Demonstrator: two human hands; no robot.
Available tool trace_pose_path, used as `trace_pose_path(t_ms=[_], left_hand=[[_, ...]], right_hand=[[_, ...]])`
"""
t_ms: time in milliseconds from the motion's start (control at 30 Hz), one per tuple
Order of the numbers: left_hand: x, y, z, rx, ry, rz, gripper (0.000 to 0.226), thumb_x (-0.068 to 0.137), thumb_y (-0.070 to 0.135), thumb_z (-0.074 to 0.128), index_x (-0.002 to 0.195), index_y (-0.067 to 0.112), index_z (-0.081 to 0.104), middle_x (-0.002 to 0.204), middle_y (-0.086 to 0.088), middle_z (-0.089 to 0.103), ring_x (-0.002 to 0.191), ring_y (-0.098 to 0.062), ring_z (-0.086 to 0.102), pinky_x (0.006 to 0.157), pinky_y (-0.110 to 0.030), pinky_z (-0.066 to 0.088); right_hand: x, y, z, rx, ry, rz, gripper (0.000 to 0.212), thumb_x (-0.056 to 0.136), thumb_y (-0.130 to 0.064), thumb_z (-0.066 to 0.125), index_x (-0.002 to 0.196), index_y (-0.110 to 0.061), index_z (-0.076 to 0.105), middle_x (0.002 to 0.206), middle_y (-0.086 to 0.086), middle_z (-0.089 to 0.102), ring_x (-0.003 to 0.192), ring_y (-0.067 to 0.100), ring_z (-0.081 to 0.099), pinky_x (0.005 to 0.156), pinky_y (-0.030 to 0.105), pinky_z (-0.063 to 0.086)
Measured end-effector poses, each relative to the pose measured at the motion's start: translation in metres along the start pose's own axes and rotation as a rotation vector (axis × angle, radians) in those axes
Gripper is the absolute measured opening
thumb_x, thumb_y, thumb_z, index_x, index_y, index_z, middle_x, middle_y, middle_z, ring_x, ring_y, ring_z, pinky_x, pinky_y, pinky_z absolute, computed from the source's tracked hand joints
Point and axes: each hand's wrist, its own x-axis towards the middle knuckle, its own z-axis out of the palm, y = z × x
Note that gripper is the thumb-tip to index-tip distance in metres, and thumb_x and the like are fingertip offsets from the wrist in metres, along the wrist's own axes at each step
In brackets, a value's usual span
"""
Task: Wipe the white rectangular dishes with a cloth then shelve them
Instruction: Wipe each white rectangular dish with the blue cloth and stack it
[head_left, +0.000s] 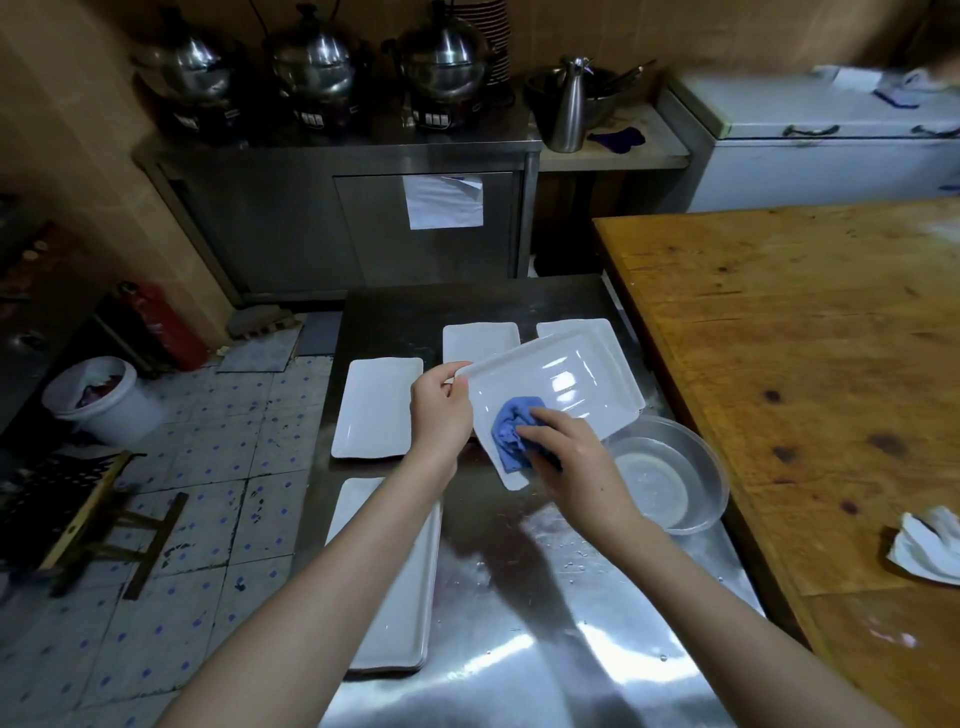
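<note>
My left hand (439, 410) grips the left edge of a white rectangular dish (571, 384), holding it tilted above the steel table (519, 597). My right hand (566, 457) holds a crumpled blue cloth (511, 428) pressed against the dish's inner face near its lower corner. More white rectangular dishes lie flat on the table: one to the left (376, 408), two at the back (478, 340) (576, 327) partly hidden by the held dish, and a stacked one (400, 597) under my left forearm.
A clear bowl of water (670, 473) stands at the steel table's right edge. A wooden table (805, 338) with a white rag (930, 545) adjoins on the right. Steel cabinet with pots (322, 67) behind; white bucket (98, 400), red extinguisher (166, 325), wooden stool (93, 525) on the floor.
</note>
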Motion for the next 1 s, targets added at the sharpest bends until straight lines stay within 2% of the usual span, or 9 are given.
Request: trace_pose_path(t_ms=[67,200,333,433,500,600,667,833,1000], left_hand=[[0.003,-0.003,-0.001,0.000,0.021,-0.044,0.017,0.096,0.019,0.052,0.105,0.018,0.067,0.105,-0.008,0.068,0.098,-0.028,0.066,0.082,-0.045,0.058],[0.002,-0.002,-0.004,-0.005,0.021,-0.045,0.020,0.097,0.015,0.049,0.103,0.014,0.068,0.106,-0.012,0.068,0.099,-0.032,0.065,0.064,-0.031,0.052],[0.000,-0.002,-0.006,-0.010,0.005,-0.034,0.023,0.096,0.012,0.047,0.097,0.015,0.070,0.109,-0.009,0.069,0.099,-0.026,0.065,0.076,-0.036,0.055],[-0.002,-0.002,-0.005,0.003,0.011,-0.044,0.025,0.096,0.011,0.046,0.104,0.012,0.070,0.114,-0.009,0.068,0.106,-0.026,0.063,0.088,-0.044,0.056],[-0.003,-0.002,-0.003,0.007,0.023,-0.045,0.025,0.097,0.011,0.047,0.108,0.010,0.069,0.113,-0.008,0.067,0.105,-0.024,0.063,0.088,-0.043,0.056],[-0.004,-0.004,0.002,-0.001,0.027,-0.046,0.020,0.096,0.013,0.050,0.103,0.013,0.069,0.106,-0.006,0.069,0.099,-0.023,0.064,0.084,-0.041,0.057],[-0.003,-0.007,0.006,-0.009,0.028,-0.059,0.018,0.094,0.015,0.053,0.100,0.013,0.070,0.103,-0.006,0.070,0.097,-0.024,0.065,0.085,-0.043,0.057],[0.002,-0.015,0.011,0.001,0.034,-0.120,0.024,0.096,0.012,0.048,0.107,0.009,0.069,0.109,-0.011,0.068,0.104,-0.031,0.064,0.092,-0.050,0.053],[0.000,-0.018,0.011,0.002,0.032,-0.152,0.023,0.097,0.013,0.048,0.110,0.010,0.067,0.113,-0.009,0.066,0.105,-0.029,0.062,0.091,-0.049,0.054]], right_hand=[[0.000,0.012,-0.006,-0.031,0.003,0.024,0.024,0.076,0.002,0.068,0.099,-0.002,0.069,0.111,0.018,0.063,0.082,0.040,0.060,0.071,0.042,0.054],[0.004,0.032,-0.022,-0.072,0.026,0.141,0.024,0.080,0.003,0.067,0.103,-0.001,0.069,0.116,0.019,0.061,0.097,0.040,0.058,0.081,0.046,0.051],[0.006,0.055,-0.035,-0.094,0.046,0.266,0.026,0.081,0.003,0.066,0.106,0.000,0.067,0.118,0.017,0.060,0.106,0.036,0.055,0.091,0.038,0.043],[0.002,0.058,-0.034,-0.097,0.053,0.321,0.026,0.083,0.001,0.064,0.109,-0.001,0.067,0.120,0.014,0.059,0.108,0.032,0.055,0.092,0.037,0.044],[-0.002,0.052,-0.029,-0.086,0.056,0.347,0.026,0.082,0.000,0.065,0.108,-0.002,0.067,0.119,0.013,0.059,0.107,0.031,0.056,0.090,0.036,0.045],[-0.007,0.038,-0.016,-0.028,0.036,0.273,0.026,0.076,0.005,0.069,0.100,-0.002,0.069,0.112,0.017,0.062,0.098,0.035,0.060,0.084,0.032,0.045],[-0.010,0.024,-0.006,0.004,0.002,0.209,0.025,0.073,0.004,0.070,0.097,-0.003,0.070,0.109,0.017,0.063,0.091,0.038,0.062,0.082,0.035,0.047],[-0.020,-0.011,0.006,0.050,-0.028,0.070,0.026,0.073,-0.004,0.064,0.099,-0.007,0.068,0.109,0.014,0.064,0.079,0.036,0.062,0.073,0.037,0.051],[-0.023,0.001,0.003,0.052,-0.081,0.077,0.025,0.077,-0.006,0.063,0.102,-0.007,0.068,0.113,0.014,0.062,0.083,0.038,0.062,0.075,0.039,0.051]])
